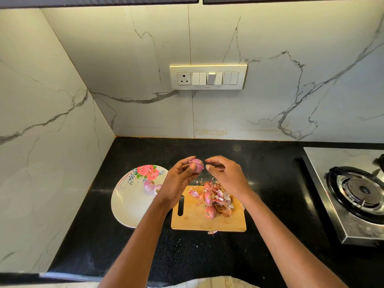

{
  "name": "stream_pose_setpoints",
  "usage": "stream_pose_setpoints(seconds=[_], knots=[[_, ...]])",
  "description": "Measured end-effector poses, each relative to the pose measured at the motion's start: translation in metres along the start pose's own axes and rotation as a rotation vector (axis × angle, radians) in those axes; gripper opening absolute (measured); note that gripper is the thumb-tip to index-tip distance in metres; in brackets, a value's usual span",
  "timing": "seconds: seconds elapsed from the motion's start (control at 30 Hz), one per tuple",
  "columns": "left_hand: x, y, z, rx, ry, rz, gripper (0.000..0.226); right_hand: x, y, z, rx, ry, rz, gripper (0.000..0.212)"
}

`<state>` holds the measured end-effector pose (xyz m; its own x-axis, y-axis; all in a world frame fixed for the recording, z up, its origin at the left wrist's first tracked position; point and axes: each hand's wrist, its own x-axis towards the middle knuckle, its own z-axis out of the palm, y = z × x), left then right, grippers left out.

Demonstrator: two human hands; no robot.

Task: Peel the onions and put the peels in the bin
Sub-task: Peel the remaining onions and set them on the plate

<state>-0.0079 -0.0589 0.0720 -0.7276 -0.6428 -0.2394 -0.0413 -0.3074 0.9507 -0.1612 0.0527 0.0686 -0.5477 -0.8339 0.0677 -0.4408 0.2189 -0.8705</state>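
Left hand: the left hand, at the centre of the frame, holds up a small red onion above the tabletop, fingers curled round it with the thumb on its near side.
Right hand: the right hand hovers just right of that onion, fingers loosely bent and a little apart, holding nothing that I can see.
Cutting board: a wooden cutting board lies on the black tabletop below the hands, lower centre.
Peels: a heap of pink and brown peels sits on the board's upper right part, with one unpeeled onion at its lower edge.
Plate: a flowered plate lies left of the board; two peeled onions rest on it near its upper right rim.
Stove: a steel gas stove stands at the right edge.
Wall: a switch panel is on the marble wall, upper centre.
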Motion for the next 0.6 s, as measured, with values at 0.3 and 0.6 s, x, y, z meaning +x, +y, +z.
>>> stream_pose_setpoints(seconds=[0.3, 0.6], knots=[[0.000, 0.002, 0.001, 0.198, 0.005, 0.080, 0.051, -0.003, -0.001, 0.006, 0.070, 0.084, -0.090, 0.019], [-0.004, -0.001, 0.002, 0.201, 0.004, 0.072, 0.050, -0.007, 0.001, 0.012, 0.052, 0.115, -0.062, 0.015]])
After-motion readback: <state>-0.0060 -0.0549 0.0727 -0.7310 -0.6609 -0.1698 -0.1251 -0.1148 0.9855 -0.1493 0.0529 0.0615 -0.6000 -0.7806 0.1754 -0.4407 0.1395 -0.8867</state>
